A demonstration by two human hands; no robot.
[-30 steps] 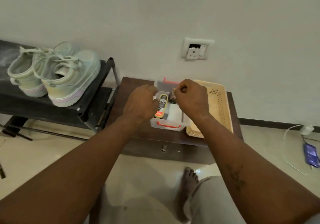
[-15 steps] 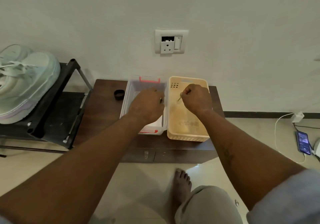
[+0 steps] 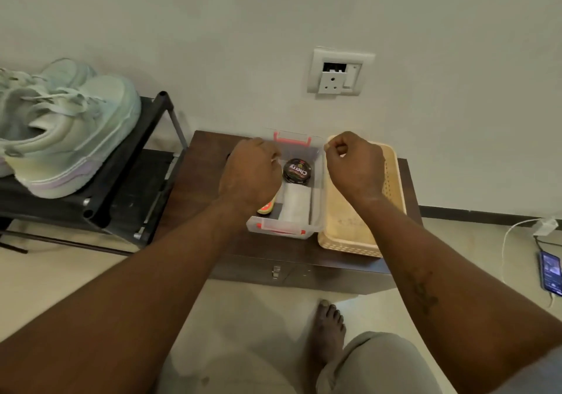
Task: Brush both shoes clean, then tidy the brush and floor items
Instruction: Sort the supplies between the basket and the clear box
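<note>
The pair of pale mint-green canvas shoes (image 3: pixel 76 138) stands on the black metal rack (image 3: pixel 127 165), well apart from both hands. The left hand (image 3: pixel 249 174) is curled over the clear plastic box with red clips (image 3: pixel 286 227) on the dark wooden surface (image 3: pixel 206 156). What seems to be the yellow-and-red brush (image 3: pixel 267 208) shows under it, but I cannot tell if the fingers hold it. The right hand (image 3: pixel 354 165) is a fist above the box wall, and any pinch is hidden. If the brush is dropped crooked, it may knock the round black polish tin (image 3: pixel 297 171) or push the light box.
</note>
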